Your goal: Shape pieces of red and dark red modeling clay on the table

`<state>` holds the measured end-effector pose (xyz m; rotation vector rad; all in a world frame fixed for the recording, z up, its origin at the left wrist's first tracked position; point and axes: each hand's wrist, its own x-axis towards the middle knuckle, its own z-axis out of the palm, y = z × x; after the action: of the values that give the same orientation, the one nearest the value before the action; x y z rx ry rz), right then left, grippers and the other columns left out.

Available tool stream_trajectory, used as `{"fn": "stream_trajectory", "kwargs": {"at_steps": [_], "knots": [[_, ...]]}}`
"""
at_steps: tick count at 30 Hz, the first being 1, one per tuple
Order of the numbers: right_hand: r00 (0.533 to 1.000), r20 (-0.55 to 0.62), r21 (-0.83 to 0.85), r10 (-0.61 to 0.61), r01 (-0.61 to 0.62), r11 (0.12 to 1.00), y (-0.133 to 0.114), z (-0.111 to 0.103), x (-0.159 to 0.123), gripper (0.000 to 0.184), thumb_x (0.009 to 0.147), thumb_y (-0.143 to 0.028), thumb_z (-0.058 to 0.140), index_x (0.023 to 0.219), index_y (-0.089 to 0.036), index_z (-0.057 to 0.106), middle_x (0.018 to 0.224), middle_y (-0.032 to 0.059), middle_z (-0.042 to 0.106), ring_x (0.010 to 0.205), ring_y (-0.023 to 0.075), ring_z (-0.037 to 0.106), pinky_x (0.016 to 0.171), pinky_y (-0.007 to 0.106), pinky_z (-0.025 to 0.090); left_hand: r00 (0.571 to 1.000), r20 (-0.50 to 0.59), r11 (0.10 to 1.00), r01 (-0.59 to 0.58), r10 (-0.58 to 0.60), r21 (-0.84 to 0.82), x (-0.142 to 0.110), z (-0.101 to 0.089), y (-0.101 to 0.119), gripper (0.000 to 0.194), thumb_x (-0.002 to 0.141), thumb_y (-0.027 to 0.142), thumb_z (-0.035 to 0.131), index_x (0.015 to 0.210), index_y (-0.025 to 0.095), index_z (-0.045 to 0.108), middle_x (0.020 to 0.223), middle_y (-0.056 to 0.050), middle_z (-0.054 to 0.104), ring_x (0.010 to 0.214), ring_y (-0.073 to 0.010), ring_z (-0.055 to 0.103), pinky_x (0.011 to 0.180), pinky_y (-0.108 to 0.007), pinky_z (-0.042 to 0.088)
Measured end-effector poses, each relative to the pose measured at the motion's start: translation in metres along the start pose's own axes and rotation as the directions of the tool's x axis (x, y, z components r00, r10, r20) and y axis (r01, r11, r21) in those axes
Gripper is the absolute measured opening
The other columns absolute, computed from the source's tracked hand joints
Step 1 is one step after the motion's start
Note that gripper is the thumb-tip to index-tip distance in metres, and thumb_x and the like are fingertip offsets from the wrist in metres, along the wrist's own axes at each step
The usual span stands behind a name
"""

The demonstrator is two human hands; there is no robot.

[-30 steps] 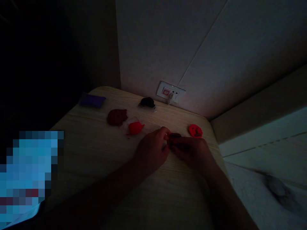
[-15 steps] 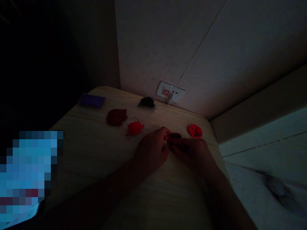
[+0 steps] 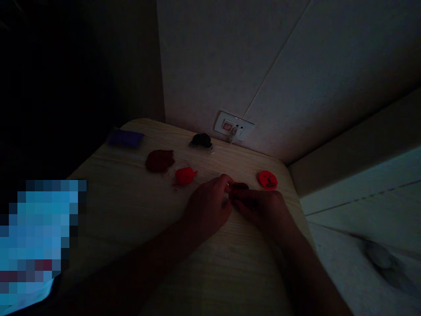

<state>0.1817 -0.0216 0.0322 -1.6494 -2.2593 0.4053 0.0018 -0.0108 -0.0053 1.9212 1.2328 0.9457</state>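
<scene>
In the head view, the left hand [image 3: 208, 206] and right hand [image 3: 272, 210] meet just right of the centre of the frame, fingers bent in at a small dark piece [image 3: 241, 186] low over the worktop [image 3: 131, 193]. The dim light hides whether either grip is clamped on it or merely touching. A hard squeeze could dent the piece if it is soft, and shadow could hide a misaligned edge. Right of the hands, a red disc [image 3: 268, 180] with dark marks lies near enough for a stray knuckle to smudge it. Toward the centre left, a bright red lump [image 3: 185, 176] sits close to the left hand, so a sideways sweep could nudge it.
</scene>
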Motion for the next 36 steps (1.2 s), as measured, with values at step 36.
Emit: {"fn": "stream_trajectory", "kwargs": {"at_steps": [36], "knots": [[0.862, -0.427, 0.459, 0.272, -0.052, 0.887, 0.013, 0.004, 0.005, 0.025, 0.083, -0.028, 0.057, 0.062, -0.017, 0.067, 0.054, -0.0004, 0.060, 0.050, 0.0131, 0.053, 0.050, 0.024, 0.039, 0.997, 0.034, 0.995, 0.073, -0.076, 0.071, 0.004, -0.005, 0.000, 0.042, 0.075, 0.009, 0.066, 0.114, 0.025, 0.063, 0.100, 0.001, 0.074, 0.069, -0.0135, 0.060, 0.069, -0.030, 0.048]]}}
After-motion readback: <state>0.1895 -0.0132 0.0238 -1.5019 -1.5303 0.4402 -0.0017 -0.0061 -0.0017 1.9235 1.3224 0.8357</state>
